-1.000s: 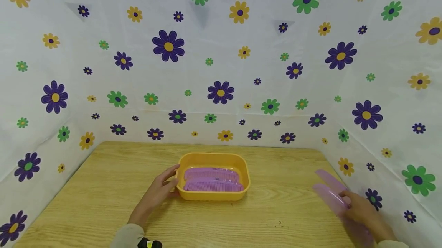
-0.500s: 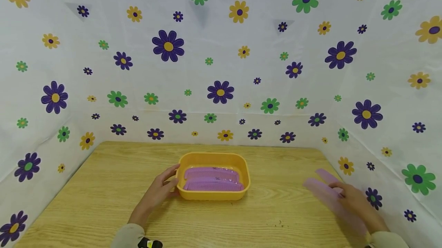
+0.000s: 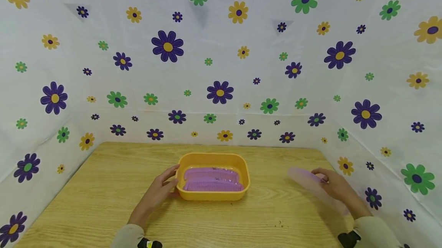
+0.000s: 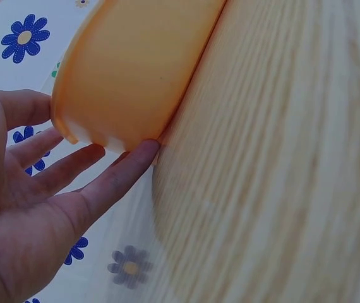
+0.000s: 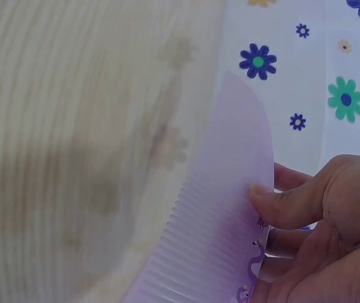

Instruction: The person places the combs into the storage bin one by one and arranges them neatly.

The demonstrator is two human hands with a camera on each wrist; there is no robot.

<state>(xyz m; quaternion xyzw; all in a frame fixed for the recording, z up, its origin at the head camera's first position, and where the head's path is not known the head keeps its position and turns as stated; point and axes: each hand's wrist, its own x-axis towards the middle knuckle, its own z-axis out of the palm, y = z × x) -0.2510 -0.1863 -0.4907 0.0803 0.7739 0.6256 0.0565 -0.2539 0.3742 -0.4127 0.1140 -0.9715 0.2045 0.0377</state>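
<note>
At the middle of the table stands a yellow plastic basin (image 3: 214, 196). Inside lie two purple combs (image 3: 213, 185), side by side with teeth toward me. My left hand (image 3: 160, 190) touches the basin's left end; in the left wrist view its fairly straight fingers meet the rim and outer end wall. To the right, my right hand (image 3: 333, 184) pinches a translucent purple comb (image 5: 230, 170) by its back edge, thumb on the near face and fingers behind. This comb slants over the table, blurred in the head view, with small printed figures along its back.
The wood-grain table (image 3: 138, 179) carries a few dark specks (image 3: 281, 224) at front right. White cloth walls (image 3: 193, 75) with printed flowers enclose the table at the back and both sides, the right one close by my right hand.
My right hand has moved left and farther in over the table with the purple comb. Two purple shapes at that hand now show as one. The left hand and basin have stayed still.
</note>
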